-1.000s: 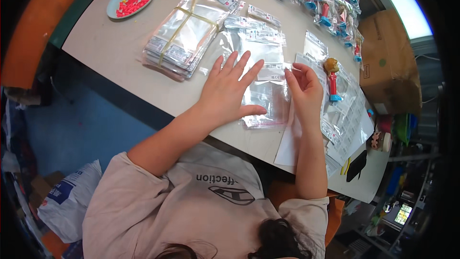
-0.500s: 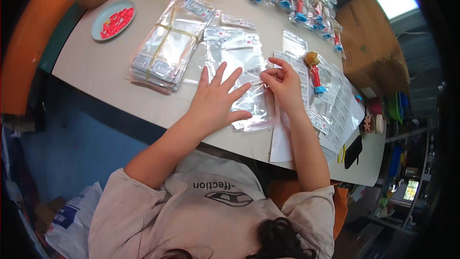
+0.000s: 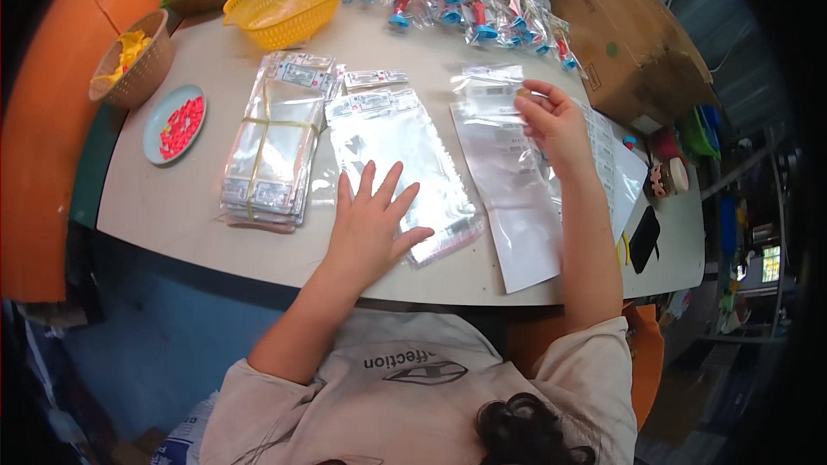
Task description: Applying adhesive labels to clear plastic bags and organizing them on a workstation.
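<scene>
My left hand (image 3: pixel 372 222) lies with fingers spread on a stack of clear plastic bags (image 3: pixel 401 133) with printed tops. My right hand (image 3: pixel 558 131) is closed over a small toy figure, whose brown head (image 3: pixel 523 95) peeks out at the fingertips; the hand hides most of its red body. Under and beside that hand lie a clear bag (image 3: pixel 487 86) and white printed sheets (image 3: pixel 527 245). Left of the stack sits a thick bundle of similar bags (image 3: pixel 267 142), tied with a yellowish band.
Bagged toy figures (image 3: pixel 465 4) crowd the far side by a cardboard box (image 3: pixel 620 30). A yellow basket (image 3: pixel 289 13), a tan basket (image 3: pixel 138 82) and a plate (image 3: pixel 153 133) of small pink pieces stand left. A black phone-like object (image 3: pixel 643 239) and a jar (image 3: pixel 668 179) lie right.
My right hand has left the bag stack and moved right onto the toy figure. My left hand stays spread on the bags, slightly lower on the stack. The whole view has turned.
</scene>
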